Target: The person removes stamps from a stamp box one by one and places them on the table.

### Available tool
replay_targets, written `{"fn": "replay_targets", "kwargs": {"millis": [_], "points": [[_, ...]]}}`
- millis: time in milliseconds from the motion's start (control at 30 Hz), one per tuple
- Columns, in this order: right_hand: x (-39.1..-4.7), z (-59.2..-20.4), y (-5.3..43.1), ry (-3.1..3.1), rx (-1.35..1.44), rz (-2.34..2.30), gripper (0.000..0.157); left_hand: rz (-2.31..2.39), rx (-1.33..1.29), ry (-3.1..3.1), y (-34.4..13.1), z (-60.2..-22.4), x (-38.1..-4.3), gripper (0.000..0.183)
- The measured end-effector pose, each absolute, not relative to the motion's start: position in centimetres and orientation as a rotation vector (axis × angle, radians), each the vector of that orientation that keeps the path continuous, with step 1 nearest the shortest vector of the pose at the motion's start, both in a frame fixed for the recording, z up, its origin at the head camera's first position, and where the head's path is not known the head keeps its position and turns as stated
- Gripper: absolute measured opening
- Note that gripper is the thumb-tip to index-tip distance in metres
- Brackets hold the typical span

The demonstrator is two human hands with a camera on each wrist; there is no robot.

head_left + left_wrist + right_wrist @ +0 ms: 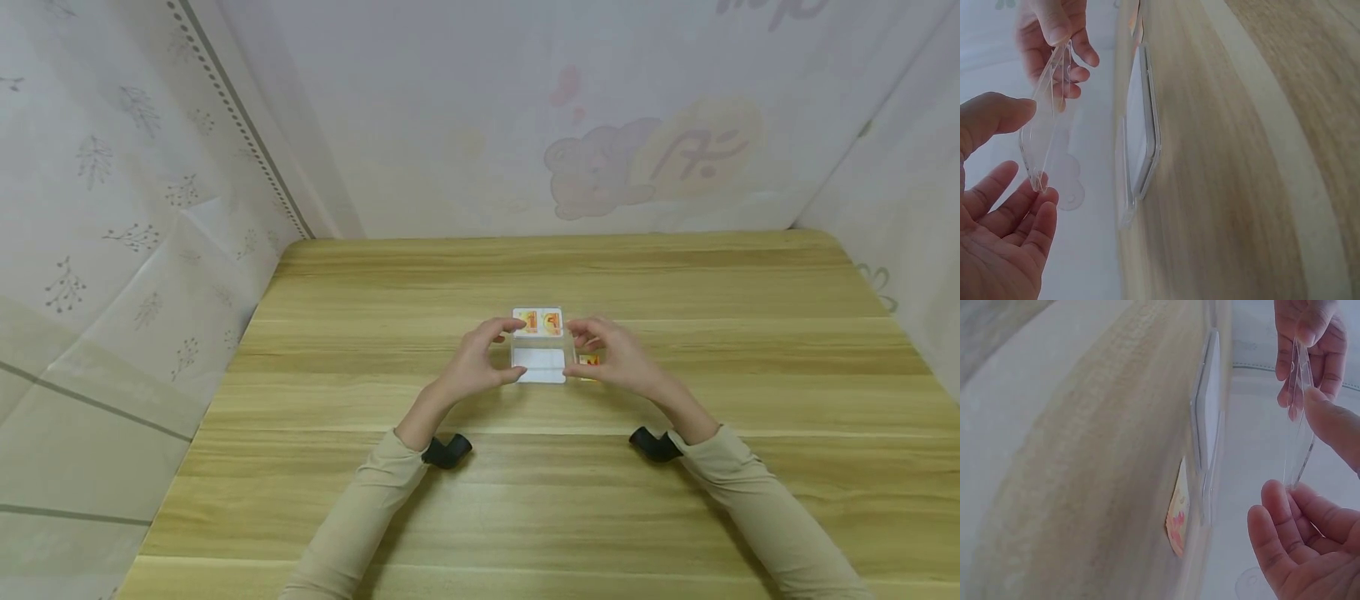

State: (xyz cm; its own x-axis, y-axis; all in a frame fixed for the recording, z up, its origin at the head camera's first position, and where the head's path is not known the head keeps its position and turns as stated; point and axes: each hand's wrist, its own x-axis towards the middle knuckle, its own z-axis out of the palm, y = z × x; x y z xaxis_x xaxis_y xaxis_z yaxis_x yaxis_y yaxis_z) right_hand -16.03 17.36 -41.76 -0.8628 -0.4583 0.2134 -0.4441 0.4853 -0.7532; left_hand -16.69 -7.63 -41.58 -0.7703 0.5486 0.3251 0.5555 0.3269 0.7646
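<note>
Lid of clear, rectangular plastic (1040, 134) hangs between the left hand (476, 358) and the right hand (621, 358), thumbs and fingers pinching its ends, above a flat white rectangular block (1137, 125) beneath the fingers. Positioning appears underway; the next move calls for level, even grips.

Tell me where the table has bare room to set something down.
Bare table: left of the left hand to the left edge; right of the right hand to the right edge; behind the cards to the back edge. Crowded: the middle, where both hands hold a clear cover near the cards and yellow slip.
</note>
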Motion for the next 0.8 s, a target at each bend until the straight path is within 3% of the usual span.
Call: {"fn": "replay_targets", "kwargs": {"millis": [800], "points": [[-16.12, -42.78, 16.97, 2.706, -0.799, -1.232, 0.056, -1.437, -1.028, -2.685, -7.61, -42.3, -16.57, 0.059]]}}
